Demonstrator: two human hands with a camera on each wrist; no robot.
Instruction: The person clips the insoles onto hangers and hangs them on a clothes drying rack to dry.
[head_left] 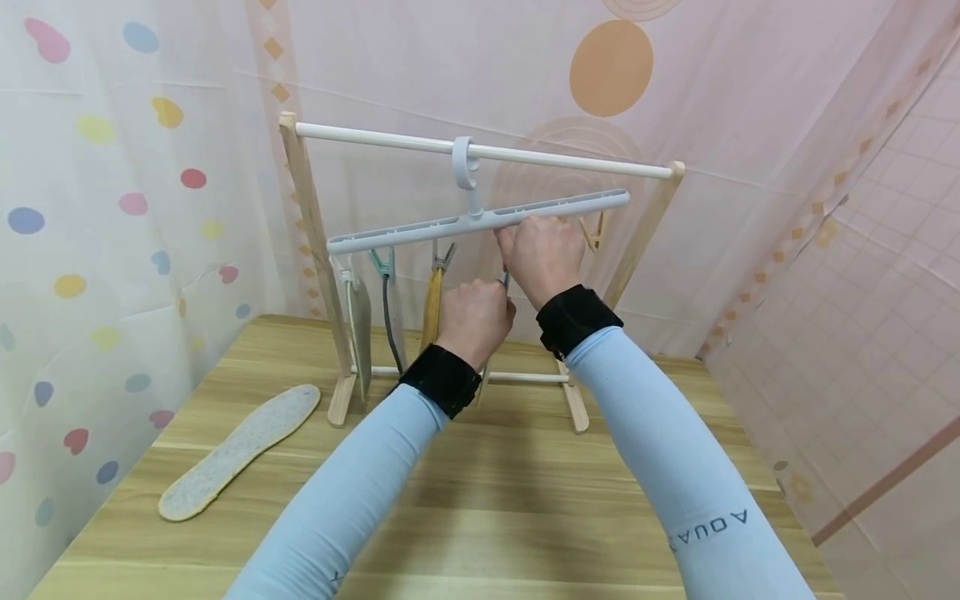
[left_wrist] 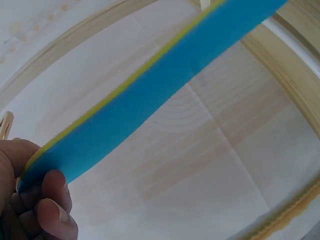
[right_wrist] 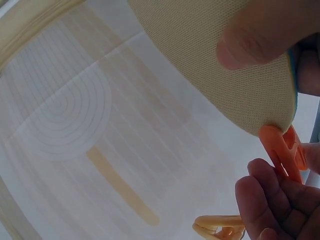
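My left hand (head_left: 476,321) pinches one end of an insole between thumb and fingers. In the left wrist view the insole (left_wrist: 125,95) shows a blue side with a yellow edge; its other side is beige mesh (right_wrist: 200,45) in the right wrist view. My right hand (head_left: 543,258) is just under the pale hanger bar (head_left: 420,233), pinching an orange clothespin (right_wrist: 282,152). The clothespin's jaws are at the tip of the insole; how deep they bite cannot be told. Beside the right hand hangs a yellow clothespin (head_left: 594,232) with nothing in it.
The hanger tilts, right end higher, hooked on a white rail (head_left: 375,136) of a wooden stand (head_left: 307,208). Left of my hands, several flat items hang from a white clip, a green clip (head_left: 382,264) and a grey clip (head_left: 442,257). A grey insole (head_left: 240,454) lies on the table.
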